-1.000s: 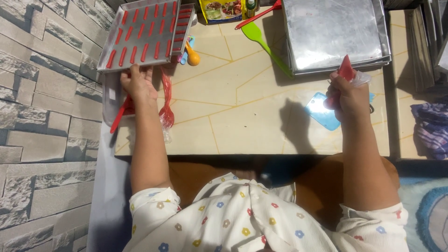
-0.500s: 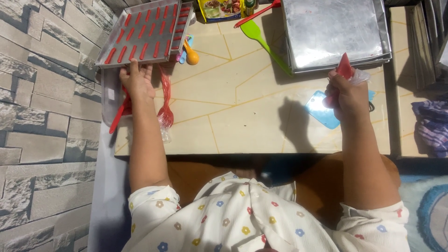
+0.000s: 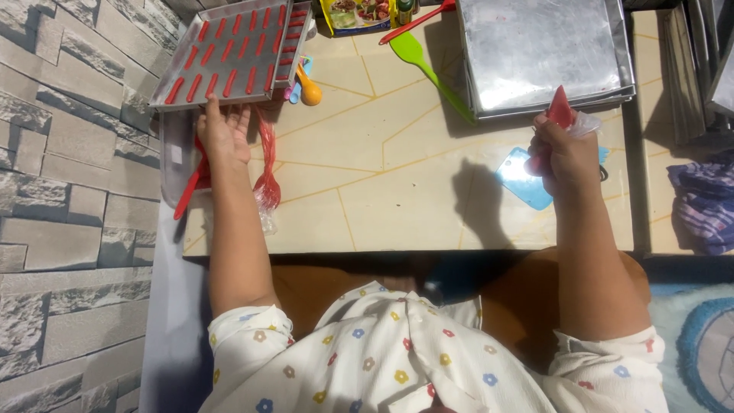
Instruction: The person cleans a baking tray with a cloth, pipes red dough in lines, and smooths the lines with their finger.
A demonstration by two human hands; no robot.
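- Fingers of the right hand (image 3: 566, 157) wrap tight around a clear plastic piping bag of red filling (image 3: 562, 115), whose pointed red end stands up above the knuckles.
- Fingers of the left hand (image 3: 223, 131) lie loosely spread, palm down, tips touching the near edge of the grey metal tray of red strips (image 3: 233, 57); they pinch nothing that shows.
- Counted: one piping bag, one filled tray, and on it four rows of red strips, too small to number each.
- Just under the left hand lies a bundle of red plastic bags (image 3: 266, 172), and beside the wrist a red-handled tool (image 3: 187, 191).
- Under the right hand rests a light blue plastic scraper (image 3: 520, 177), flat on the cream tiled tabletop (image 3: 382, 176).
- Farther out: one lime green spatula (image 3: 428, 69), one red spatula (image 3: 417, 19), one orange spoon (image 3: 308, 90), and a stack of empty steel baking trays (image 3: 543, 50).
- Compared with half a second ago, the left hand sits closer to the tray's edge; the right hand and bag are unmoved.
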